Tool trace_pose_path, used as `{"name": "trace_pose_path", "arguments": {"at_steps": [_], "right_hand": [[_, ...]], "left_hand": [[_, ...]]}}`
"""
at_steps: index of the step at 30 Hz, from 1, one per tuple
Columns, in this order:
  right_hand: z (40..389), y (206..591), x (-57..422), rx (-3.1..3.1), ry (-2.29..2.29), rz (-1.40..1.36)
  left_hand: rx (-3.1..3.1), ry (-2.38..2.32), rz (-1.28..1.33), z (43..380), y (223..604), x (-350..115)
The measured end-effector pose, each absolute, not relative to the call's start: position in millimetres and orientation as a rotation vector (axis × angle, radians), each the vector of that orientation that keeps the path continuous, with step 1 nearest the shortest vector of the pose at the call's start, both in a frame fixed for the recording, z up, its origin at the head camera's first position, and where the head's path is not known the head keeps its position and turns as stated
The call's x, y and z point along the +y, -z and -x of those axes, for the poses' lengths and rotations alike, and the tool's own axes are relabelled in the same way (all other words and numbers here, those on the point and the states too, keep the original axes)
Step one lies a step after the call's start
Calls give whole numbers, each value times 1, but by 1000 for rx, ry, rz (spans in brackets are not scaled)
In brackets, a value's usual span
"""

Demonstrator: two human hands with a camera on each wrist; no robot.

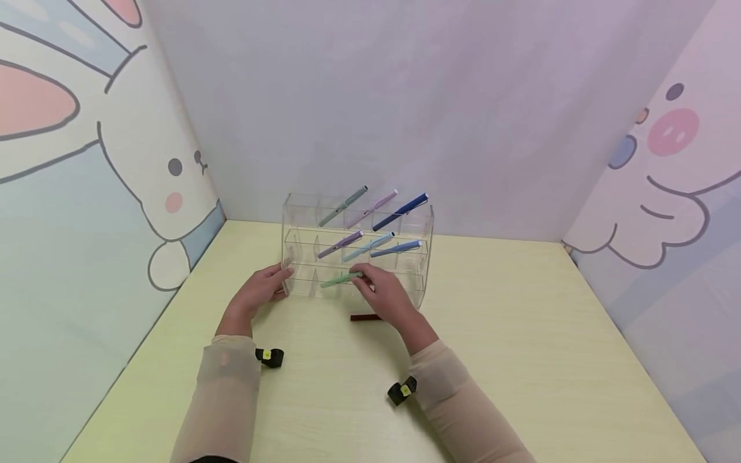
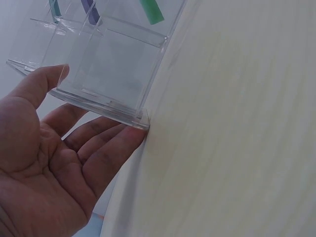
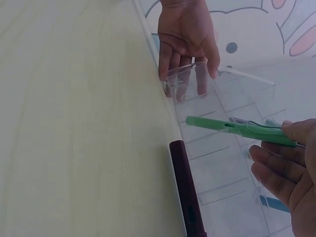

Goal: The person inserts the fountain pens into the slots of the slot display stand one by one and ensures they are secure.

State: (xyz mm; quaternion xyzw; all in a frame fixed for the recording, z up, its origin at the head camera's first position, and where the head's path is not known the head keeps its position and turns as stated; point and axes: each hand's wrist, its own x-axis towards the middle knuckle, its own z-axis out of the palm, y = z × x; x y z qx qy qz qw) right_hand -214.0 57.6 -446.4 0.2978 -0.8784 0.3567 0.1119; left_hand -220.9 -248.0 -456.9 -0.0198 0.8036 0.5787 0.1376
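A clear, tiered pen rack (image 1: pixel 428 257) stands on the table before the back wall. My left hand (image 1: pixel 260 289) holds its left end; in the left wrist view the thumb (image 2: pixel 42 84) lies at one edge and the fingertips at the lower corner. My right hand (image 1: pixel 384 296) pinches a light green pen (image 3: pixel 222 126) by one end, thumb against fingers. The pen slants over the rack's lowest tier; whether it touches the rack I cannot tell. A dark maroon pen (image 3: pixel 185 182) lies on the table along the rack's front, partly hidden by my right hand in the head view.
Upper-tier pens are grey-green (image 1: pixel 343 206), pale lilac (image 1: pixel 372 209) and dark blue (image 1: pixel 401 212). The middle tier holds purple (image 1: pixel 340 245), pale blue (image 1: pixel 368 247) and blue (image 1: pixel 396 249) pens. Printed cloth walls (image 1: pixel 370 96) enclose the pale wooden table (image 1: pixel 521 347) at the back and both sides.
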Motion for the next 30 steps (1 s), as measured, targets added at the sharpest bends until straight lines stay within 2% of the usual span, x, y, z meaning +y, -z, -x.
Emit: {"name": "trace_pose_path", "arguments": {"at_steps": [8,30], "right_hand": [[213,447,57,-2635,-972,-875],[214,451,52,-2688,-834,-866]], "left_hand": [[2332,-1668,33,209,439,-241],[2346,-1659,36,215,448,-245]]}}
